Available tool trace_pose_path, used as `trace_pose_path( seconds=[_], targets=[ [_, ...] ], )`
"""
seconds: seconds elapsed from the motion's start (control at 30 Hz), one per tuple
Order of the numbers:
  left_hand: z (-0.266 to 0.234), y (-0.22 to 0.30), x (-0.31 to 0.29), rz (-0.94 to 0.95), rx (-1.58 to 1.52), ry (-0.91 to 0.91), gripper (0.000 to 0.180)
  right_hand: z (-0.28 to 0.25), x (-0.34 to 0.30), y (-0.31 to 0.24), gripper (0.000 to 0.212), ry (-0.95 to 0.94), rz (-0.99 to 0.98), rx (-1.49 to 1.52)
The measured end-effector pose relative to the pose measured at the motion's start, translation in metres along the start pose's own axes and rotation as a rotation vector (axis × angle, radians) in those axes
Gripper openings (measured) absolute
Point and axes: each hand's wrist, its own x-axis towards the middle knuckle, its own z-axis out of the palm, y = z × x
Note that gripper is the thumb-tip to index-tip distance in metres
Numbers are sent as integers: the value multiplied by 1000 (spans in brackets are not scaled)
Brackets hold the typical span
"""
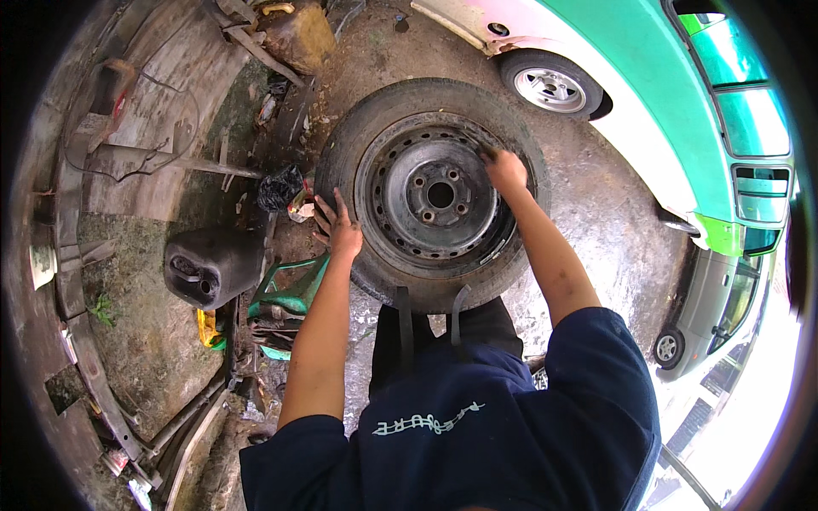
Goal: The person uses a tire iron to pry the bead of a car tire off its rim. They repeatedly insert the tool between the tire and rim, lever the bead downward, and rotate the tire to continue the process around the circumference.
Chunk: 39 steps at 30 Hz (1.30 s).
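Observation:
In front of me is a car wheel, a black tyre (375, 111) on a dark steel rim (409, 175) with a round centre hole, bolt holes and a ring of small slots. Against the tyre's left side rests my left hand (341, 228), its fingers spread. My right hand (508, 173) is closed at the upper right of the rim, near the tyre's inner edge. A short dark shape shows at its fingertips; I cannot make out what it is. Two dark straps (406, 319) hang over the tyre's near edge.
At left stand a black plastic jerrycan (213, 266) and a green plastic item (290, 285), with scrap and a wooden bench (162, 111) beyond. A yellowish container (298, 38) sits far left. A green and white vehicle (630, 85) and a grey car (711, 298) are parked at right.

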Motion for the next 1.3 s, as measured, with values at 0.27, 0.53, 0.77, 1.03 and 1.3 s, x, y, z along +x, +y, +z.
trace_pose_path(
  seconds=[0.27, 0.53, 0.77, 1.03, 1.3],
  targets=[
    [-8, 1, 7, -28, -31, -139, 94, -5, 34, -31, 32, -66, -166, -122],
    [-7, -1, 10, -24, -62, -177, 98, -12, 14, -7, 33, -25, -86, -27],
    [-14, 1, 8, -46, -78, -196, 97, 4, 38, -74, 28, -109, -313, -128],
    [-15, 5, 6, -58, -60, -197, 100, -24, 17, 6, 36, -43, -47, 29],
    [-11, 2, 6, -37, -31, -150, 107, -4, 19, -12, 28, -59, -202, -34]
  ],
)
